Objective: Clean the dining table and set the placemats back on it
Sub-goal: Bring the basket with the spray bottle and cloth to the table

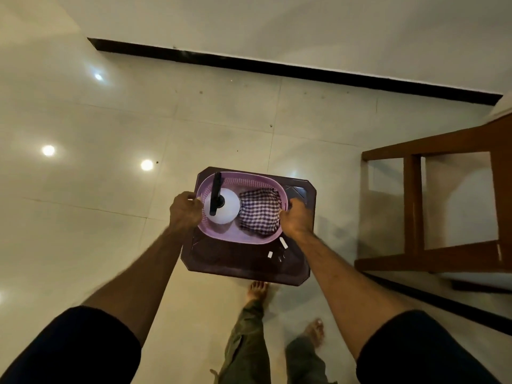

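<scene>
Left hand: my left hand (185,211) is curled over the left rim of the oval pink perforated plastic basket (230,236), fingers hooked at its edge.
Right hand: my right hand (296,217) grips the right rim of the same basket, thumb side toward the cloth.
Basket: it sits on the far half of a dark brown square plastic stool (246,264), held between both hands.
Inside, left: a white round spray bottle (225,207) with a black trigger nozzle (215,193) pointing to the far side.
Inside, right: a folded purple-and-white checked cloth (260,212), just beside the bottle and touching my right fingers.
Stool top: two small white scraps (283,242) lie near the basket's near right edge.
Right of scene: a brown wooden chair frame (415,206), well apart from the stool.
Floor: glossy pale tiles (110,189) with lamp reflections; my bare feet (258,290) stand just near of the stool.
</scene>
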